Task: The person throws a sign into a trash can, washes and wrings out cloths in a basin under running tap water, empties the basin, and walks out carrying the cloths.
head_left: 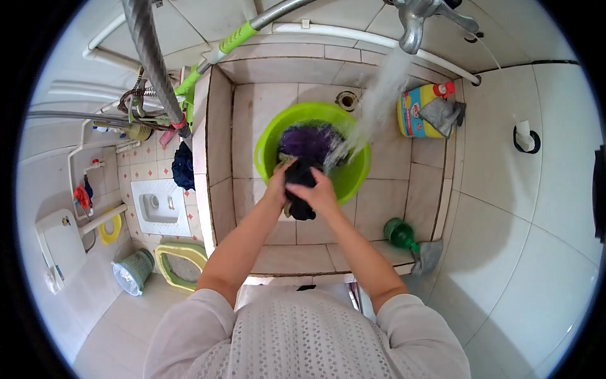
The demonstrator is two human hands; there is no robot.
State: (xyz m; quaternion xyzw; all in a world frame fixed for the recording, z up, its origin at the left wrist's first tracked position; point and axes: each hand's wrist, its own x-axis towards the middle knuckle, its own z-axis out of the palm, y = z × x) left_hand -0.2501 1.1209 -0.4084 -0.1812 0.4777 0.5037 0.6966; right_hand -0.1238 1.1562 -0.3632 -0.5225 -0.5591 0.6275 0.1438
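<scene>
A green basin (264,151) sits in the tiled sink (388,183), with purple cloth (303,143) in the water inside it. Over the basin's near edge, my left hand (278,181) and my right hand (317,191) are closed around a bunched black cloth (302,211). The cloth's lower end hangs outside the rim. From the metal faucet (413,28), water (380,95) pours down at the basin's right side.
A yellow jug (409,117) with a grey cloth stands at the sink's right. A green bottle (399,234) lies near the front right corner. A metal pole (151,57) and dark cloth (183,167) are at the left.
</scene>
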